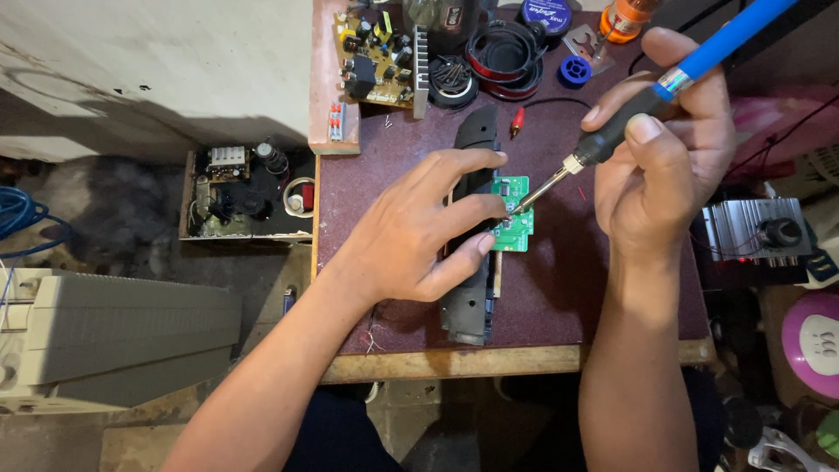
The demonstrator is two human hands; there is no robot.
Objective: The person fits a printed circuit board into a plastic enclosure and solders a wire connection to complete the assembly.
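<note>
A small green printed circuit board point(512, 215) is found lying on the maroon work table point(559, 297), resting against a long black plastic housing point(472, 253) that runs lengthwise down the table. The left hand point(419, 232) is laid over the housing, fingers spread and slightly curled, with 2 fingertips pressed on the board's left edge to pin it. The right hand point(660, 149) is closed in a pen-style pinch around a blue-handled soldering iron with a black grip point(642, 100); its metal tip is set on the board near the centre.

Judgement: for sound work, the board should be held flat and motionless, the tip kept on 1 joint only, and the left fingertips kept clear of the heated metal, which lies just beside them.

Also noted at the table's far end: a populated yellow-brown circuit board point(376, 52), a red-and-black wire coil point(505, 57) and a small blue solder spool point(574, 72).
</note>
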